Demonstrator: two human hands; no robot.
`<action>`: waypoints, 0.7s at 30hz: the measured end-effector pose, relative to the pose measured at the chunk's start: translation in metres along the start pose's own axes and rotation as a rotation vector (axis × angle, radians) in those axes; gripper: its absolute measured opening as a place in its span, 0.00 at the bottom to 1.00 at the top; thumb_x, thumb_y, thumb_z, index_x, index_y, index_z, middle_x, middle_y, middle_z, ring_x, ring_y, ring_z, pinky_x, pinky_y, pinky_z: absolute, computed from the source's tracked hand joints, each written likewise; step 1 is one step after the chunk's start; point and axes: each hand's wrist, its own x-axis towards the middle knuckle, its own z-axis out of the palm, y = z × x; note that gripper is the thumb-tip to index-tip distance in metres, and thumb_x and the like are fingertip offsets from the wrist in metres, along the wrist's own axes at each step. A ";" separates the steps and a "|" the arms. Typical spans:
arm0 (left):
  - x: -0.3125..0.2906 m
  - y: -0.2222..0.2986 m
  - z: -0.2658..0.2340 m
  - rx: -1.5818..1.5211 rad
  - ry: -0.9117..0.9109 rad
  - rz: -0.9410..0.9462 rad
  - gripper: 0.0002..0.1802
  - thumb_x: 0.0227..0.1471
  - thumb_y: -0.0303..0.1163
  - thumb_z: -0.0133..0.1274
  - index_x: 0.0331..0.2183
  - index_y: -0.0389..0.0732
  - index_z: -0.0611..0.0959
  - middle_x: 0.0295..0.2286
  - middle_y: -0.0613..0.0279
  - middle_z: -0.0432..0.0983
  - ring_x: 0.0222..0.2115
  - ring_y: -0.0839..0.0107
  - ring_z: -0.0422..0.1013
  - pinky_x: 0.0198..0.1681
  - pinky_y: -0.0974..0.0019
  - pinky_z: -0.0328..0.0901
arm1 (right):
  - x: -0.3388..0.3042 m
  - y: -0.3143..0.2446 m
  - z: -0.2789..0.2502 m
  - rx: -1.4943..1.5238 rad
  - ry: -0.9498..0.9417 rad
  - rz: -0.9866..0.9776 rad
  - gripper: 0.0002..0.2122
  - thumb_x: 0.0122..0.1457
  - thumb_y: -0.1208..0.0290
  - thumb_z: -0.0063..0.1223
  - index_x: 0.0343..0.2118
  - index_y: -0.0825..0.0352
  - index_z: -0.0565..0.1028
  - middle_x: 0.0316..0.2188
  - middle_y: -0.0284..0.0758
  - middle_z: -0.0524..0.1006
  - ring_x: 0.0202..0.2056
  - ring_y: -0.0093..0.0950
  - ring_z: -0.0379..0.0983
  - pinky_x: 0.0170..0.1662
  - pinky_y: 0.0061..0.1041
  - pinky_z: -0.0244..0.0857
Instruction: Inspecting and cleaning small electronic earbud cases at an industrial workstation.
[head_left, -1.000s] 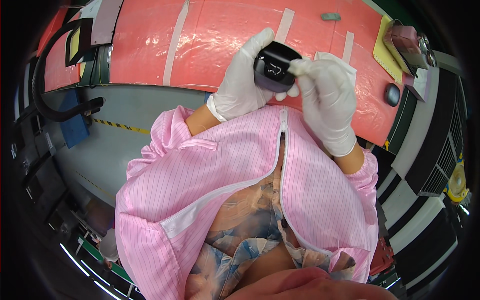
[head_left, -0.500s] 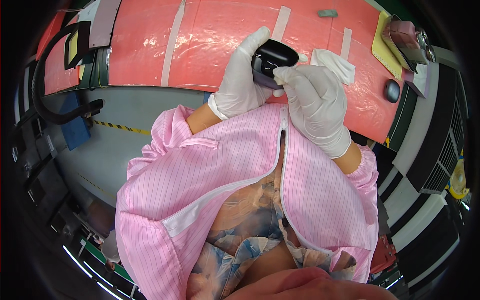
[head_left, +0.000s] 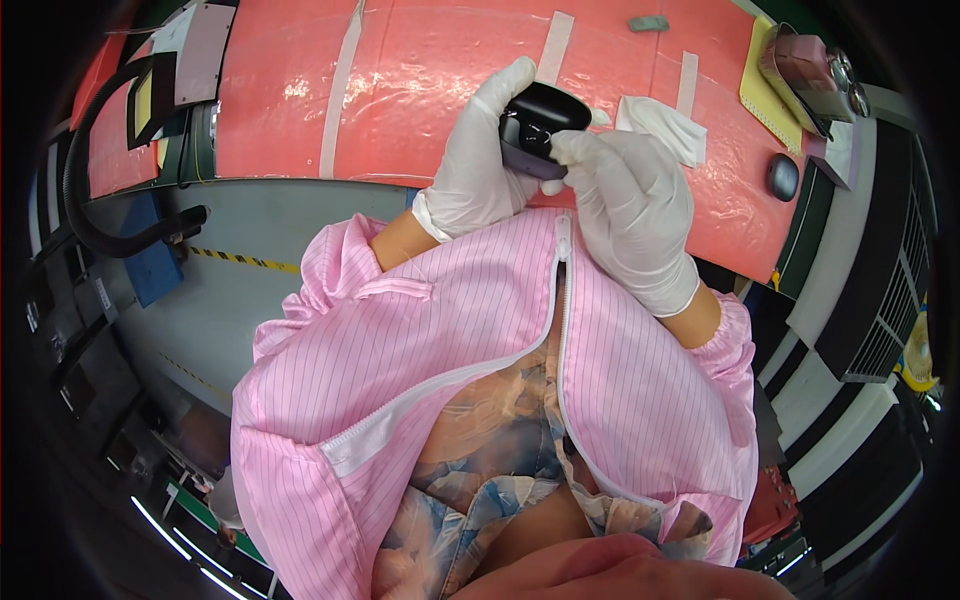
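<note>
My left hand [head_left: 475,165], in a white glove, is closed around a glossy black earbud case [head_left: 545,107] above the near edge of the table. The lid of the case stands open, and its inside is dark and shiny. My right hand [head_left: 640,205], also gloved in white, has its thumb and forefinger pinched together at the right edge of the case. Whatever lies between those fingertips is hidden. Behind the right hand a white cloth [head_left: 662,128] lies crumpled on the table.
The table has a red-pink covering [head_left: 440,60] with pale tape strips. At the right are a dark oval case [head_left: 783,178], a yellow notepad [head_left: 765,100] and a holder with pink contents [head_left: 805,65]. A grey-green block [head_left: 648,23] lies far back. A black hose [head_left: 75,190] curves at the left.
Both hands keep their hold around the case. My right fingertips have shifted very slightly at its right edge, and the whole view has moved a little.
</note>
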 end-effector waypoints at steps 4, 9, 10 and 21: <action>0.000 0.000 0.001 -0.007 0.015 0.020 0.25 0.56 0.53 0.43 0.29 0.40 0.78 0.22 0.60 0.75 0.20 0.68 0.70 0.16 0.66 0.61 | 0.000 -0.004 0.003 -0.061 0.020 -0.062 0.10 0.49 0.82 0.56 0.36 0.67 0.76 0.30 0.32 0.76 0.26 0.24 0.74 0.28 0.21 0.66; 0.001 0.000 0.002 -0.022 -0.006 0.019 0.25 0.56 0.53 0.42 0.29 0.39 0.78 0.22 0.60 0.75 0.20 0.69 0.70 0.16 0.66 0.61 | 0.002 -0.001 0.003 -0.042 0.019 -0.016 0.10 0.49 0.82 0.56 0.36 0.66 0.76 0.29 0.31 0.75 0.22 0.23 0.73 0.26 0.20 0.65; 0.000 -0.001 0.003 0.020 0.045 0.025 0.25 0.56 0.53 0.42 0.29 0.39 0.78 0.22 0.59 0.75 0.20 0.68 0.70 0.16 0.67 0.61 | 0.002 -0.002 0.004 -0.089 0.038 -0.102 0.10 0.50 0.82 0.56 0.37 0.66 0.75 0.29 0.31 0.75 0.21 0.21 0.73 0.25 0.19 0.64; 0.000 0.004 -0.001 -0.026 -0.172 -0.013 0.31 0.55 0.52 0.45 0.37 0.29 0.78 0.30 0.48 0.78 0.22 0.68 0.74 0.19 0.73 0.69 | 0.008 0.044 -0.019 0.100 0.204 0.278 0.06 0.55 0.80 0.53 0.36 0.69 0.76 0.31 0.36 0.77 0.35 0.28 0.74 0.39 0.21 0.66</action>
